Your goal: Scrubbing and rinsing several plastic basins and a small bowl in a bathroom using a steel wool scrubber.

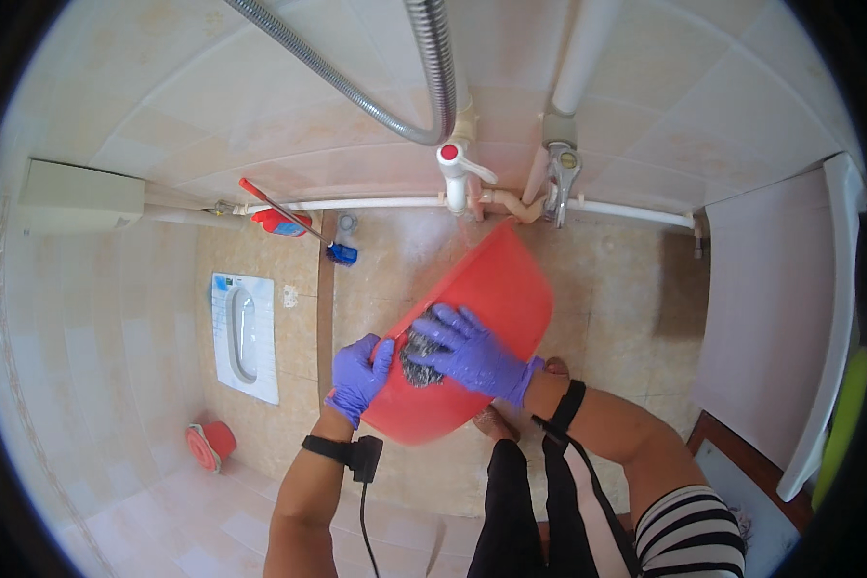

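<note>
A large red plastic basin (511,289) is tipped on its side in front of me, its inside turned partly up. My left hand (360,374), in a purple glove, is closed round the rim on the left. Spread over a grey, wiry steel wool scourer (421,371), my gloved right hand (474,354) presses it to the basin wall near that rim. The right palm hides part of the scourer, and wet marks show on the glove.
A white tap (453,173) and a metal valve (564,178) stand on the wall pipes ahead. On the left are a squat toilet (245,337), a blue-headed brush (341,253), a red bottle (281,223) and a small red bucket (212,445). A white washbasin edge (843,289) juts in at right.
</note>
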A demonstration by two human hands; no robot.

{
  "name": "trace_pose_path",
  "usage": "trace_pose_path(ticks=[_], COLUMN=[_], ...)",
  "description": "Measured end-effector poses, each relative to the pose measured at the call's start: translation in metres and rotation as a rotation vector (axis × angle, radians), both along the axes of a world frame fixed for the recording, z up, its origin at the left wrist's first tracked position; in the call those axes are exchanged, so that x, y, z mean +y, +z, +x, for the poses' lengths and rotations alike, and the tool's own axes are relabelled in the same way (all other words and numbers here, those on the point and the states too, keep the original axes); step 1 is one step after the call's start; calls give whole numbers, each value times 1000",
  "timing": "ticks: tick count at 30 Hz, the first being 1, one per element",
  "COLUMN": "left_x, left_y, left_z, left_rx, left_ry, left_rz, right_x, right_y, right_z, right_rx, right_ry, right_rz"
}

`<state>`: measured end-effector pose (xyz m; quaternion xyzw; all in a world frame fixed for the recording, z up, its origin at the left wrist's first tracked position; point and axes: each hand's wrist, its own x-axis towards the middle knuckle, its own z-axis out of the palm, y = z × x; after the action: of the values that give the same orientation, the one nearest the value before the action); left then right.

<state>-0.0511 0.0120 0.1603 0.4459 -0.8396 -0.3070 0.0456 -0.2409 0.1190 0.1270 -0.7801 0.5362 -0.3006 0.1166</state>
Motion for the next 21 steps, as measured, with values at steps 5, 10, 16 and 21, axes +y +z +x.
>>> trace_pose_path(ticks=[5, 10, 16, 21], left_x=[-17, -10, -8, -5], left_y=[-4, -14, -18, -26], left_z=[35, 45, 58, 114], left_rx=[131, 86, 152, 166], left_ry=[102, 163, 160, 207], left_rz=[0, 7, -27, 167], right_x=[-55, -68, -82, -109], right_y=[-30, 9, -21, -73], right_z=[-59, -14, -21, -44], right_rx=[-570, -224, -322, -397], right_ry=[-691, -444, -409, -580], right_rz=[206, 90, 324, 350])
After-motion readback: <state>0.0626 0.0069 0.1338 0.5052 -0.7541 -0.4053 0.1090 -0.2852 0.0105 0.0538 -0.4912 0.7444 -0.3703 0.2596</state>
